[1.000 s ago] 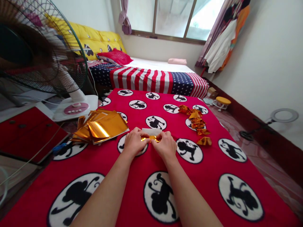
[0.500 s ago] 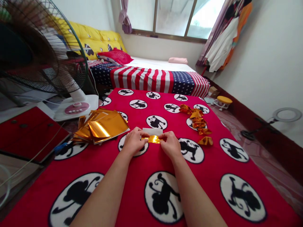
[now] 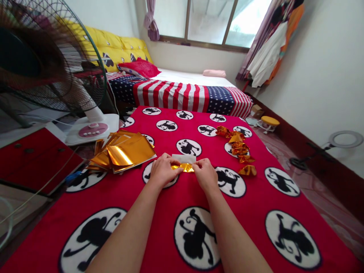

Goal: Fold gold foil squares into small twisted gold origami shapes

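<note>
A partly folded sheet of gold foil paper [image 3: 187, 167] lies on the red cloth between my two hands. Its pale back shows as a strip along the far side, while the near part is shiny gold. My left hand [image 3: 163, 169] pinches the left end, with the thumb resting along the gold fold. At the right end, my right hand [image 3: 205, 171] grips the paper between thumb and fingers. The fingertips under the paper are hidden.
A loose stack of gold foil sheets [image 3: 129, 149] lies to the left, near a running fan [image 3: 93, 127]. Several folded gold foil pieces [image 3: 239, 147] form a row to the right. The red cloth [image 3: 159, 235] has monkey prints; a bed [image 3: 182, 94] stands beyond.
My left thumb has slid slightly right along the gold fold. My right hand stays at its end, and the paper has hardly moved.
</note>
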A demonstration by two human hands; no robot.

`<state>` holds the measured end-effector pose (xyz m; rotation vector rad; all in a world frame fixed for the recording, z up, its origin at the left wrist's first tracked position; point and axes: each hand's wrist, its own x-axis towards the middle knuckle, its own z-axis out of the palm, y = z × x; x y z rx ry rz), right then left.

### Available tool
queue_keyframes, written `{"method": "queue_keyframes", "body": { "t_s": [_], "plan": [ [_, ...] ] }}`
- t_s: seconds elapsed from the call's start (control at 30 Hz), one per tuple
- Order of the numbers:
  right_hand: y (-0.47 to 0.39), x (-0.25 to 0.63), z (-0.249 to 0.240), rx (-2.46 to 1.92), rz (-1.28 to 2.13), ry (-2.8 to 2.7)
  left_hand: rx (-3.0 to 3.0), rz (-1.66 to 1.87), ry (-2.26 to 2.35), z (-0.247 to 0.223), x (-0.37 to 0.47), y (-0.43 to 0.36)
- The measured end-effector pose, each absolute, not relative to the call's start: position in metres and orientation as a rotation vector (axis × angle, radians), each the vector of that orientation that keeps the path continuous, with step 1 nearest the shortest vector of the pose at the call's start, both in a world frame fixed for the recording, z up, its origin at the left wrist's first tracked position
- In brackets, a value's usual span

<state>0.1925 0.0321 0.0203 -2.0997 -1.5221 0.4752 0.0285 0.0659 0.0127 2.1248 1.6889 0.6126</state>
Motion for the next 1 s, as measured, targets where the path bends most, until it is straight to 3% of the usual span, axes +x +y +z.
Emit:
{"method": "queue_keyframes", "body": {
  "t_s": [0.13,0.63,0.8,1.0],
  "plan": [
    [0.029,0.19,0.014,-2.075,0.349,-1.591,2.14,0.617,1.69,0.013,0.028,0.066],
    [0.039,0.221,0.003,-1.792,0.649,-1.459,2.144,0.566,1.482,0.005,0.013,0.077],
    [0.023,0.182,0.021,-1.751,0.321,-1.411,2.152,0.572,1.511,0.011,0.015,0.074],
    [0.003,0.117,0.019,-1.599,0.606,-1.897,2.127,0.531,1.494,0.012,0.013,0.075]
  ]
}}
